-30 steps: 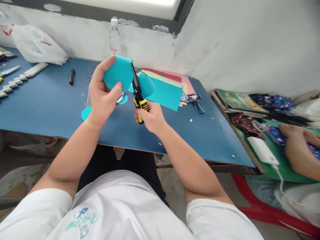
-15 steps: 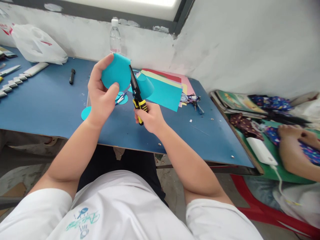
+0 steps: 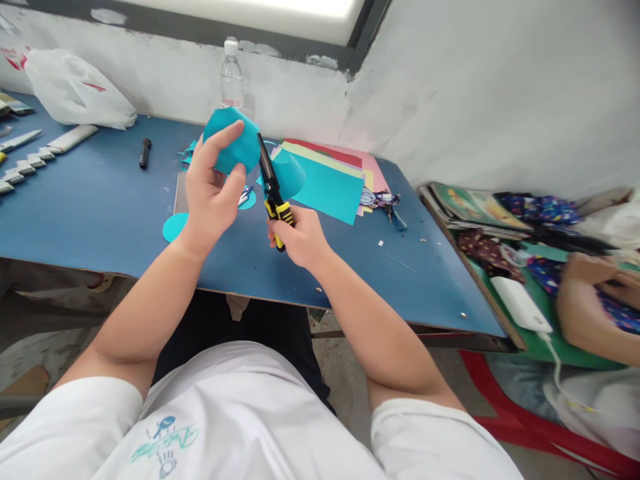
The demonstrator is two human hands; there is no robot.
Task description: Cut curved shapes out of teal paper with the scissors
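Scuffed white wall (image 3: 450, 100) and dark window frame (image 3: 327, 57) stand behind a blue worktop (image 3: 125, 220) strewn with paper.
Above it, the left hand's fingers close on a rounded turquoise paper piece (image 3: 233, 150); the right hand (image 3: 303, 237) has its fingers wrapped around black-and-yellow shears (image 3: 273, 180), blades at the paper's right edge. The shears partly cover a curved turquoise sheet (image 3: 289, 175) near layered coloured papers (image 3: 333, 190); the left forearm (image 3: 155, 293) overlaps a flat turquoise disc (image 3: 173, 227). Far left lie a white plastic bag (image 3: 75, 90) and a short black cylinder (image 3: 145, 153); a clear capped bottle (image 3: 231, 80) stands by the wall. Right, a green surface (image 3: 543, 340) bears a white box with a cable (image 3: 521, 303), near another person's arm (image 3: 583, 310).
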